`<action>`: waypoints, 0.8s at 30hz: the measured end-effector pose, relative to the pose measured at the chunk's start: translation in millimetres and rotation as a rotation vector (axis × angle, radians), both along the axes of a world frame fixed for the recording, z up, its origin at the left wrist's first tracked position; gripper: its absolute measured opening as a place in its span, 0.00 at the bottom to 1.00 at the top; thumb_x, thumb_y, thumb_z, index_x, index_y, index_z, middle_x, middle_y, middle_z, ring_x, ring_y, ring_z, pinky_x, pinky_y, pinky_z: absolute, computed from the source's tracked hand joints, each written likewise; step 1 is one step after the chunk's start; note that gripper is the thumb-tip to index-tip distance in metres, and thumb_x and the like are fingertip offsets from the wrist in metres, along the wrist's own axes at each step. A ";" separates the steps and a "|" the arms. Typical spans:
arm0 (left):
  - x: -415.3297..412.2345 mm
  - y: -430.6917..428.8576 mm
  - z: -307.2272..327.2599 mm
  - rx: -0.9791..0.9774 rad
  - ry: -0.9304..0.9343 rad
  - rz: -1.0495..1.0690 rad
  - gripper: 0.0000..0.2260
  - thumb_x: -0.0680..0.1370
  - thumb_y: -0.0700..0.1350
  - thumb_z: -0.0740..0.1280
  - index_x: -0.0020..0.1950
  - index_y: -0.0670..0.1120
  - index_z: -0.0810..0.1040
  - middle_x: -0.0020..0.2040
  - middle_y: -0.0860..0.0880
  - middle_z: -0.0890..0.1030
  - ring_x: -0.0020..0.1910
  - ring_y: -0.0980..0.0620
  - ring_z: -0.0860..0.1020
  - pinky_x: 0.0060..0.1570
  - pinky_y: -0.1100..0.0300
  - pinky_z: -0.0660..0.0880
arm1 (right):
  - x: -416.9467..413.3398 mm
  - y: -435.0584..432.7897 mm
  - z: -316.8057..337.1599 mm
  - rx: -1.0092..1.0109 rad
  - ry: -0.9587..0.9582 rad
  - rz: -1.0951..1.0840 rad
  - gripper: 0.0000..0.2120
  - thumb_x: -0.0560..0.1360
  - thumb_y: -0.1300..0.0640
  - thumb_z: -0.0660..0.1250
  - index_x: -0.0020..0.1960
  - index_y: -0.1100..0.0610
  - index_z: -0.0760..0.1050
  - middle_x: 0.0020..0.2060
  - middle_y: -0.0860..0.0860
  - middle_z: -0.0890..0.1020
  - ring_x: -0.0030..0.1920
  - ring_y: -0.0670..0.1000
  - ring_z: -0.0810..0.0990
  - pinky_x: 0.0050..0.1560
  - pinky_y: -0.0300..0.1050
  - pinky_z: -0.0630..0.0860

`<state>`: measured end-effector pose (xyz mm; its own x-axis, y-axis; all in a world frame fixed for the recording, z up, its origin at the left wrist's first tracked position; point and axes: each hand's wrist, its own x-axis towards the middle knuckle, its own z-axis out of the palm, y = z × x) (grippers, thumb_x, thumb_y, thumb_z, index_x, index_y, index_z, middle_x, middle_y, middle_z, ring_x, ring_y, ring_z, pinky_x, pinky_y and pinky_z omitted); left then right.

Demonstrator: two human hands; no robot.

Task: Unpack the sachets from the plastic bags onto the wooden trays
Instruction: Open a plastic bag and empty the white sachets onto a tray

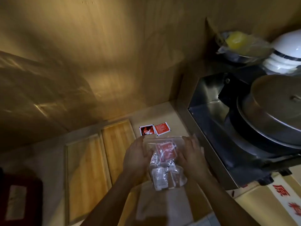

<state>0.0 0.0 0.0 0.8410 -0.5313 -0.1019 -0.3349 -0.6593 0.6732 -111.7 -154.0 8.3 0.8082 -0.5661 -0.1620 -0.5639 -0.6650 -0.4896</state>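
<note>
- Sachets: red-and-white packs sit inside a clear plastic bag (164,162), held above the counter (177,118) just right of the trays.
- Left hand (136,159) cups the bag's left side, right hand (191,154) its right; both grips pressed on the bag, fingers mostly straight.
- Two loose sachets (154,129) lie flat on the counter, just beyond the bag.
- Two wooden trays (101,162) sit side by side to the left, bare wood showing.
- Metal lidded pot (275,110) on the right, well apart.
</note>
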 end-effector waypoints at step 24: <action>-19.6 -1.3 8.8 -0.555 0.744 0.325 0.07 0.76 0.30 0.60 0.41 0.35 0.76 0.32 0.44 0.77 0.27 0.53 0.77 0.23 0.66 0.74 | 9.7 -5.1 -5.8 0.920 -0.342 -0.366 0.13 0.74 0.67 0.63 0.32 0.57 0.74 0.24 0.48 0.78 0.25 0.43 0.76 0.22 0.31 0.70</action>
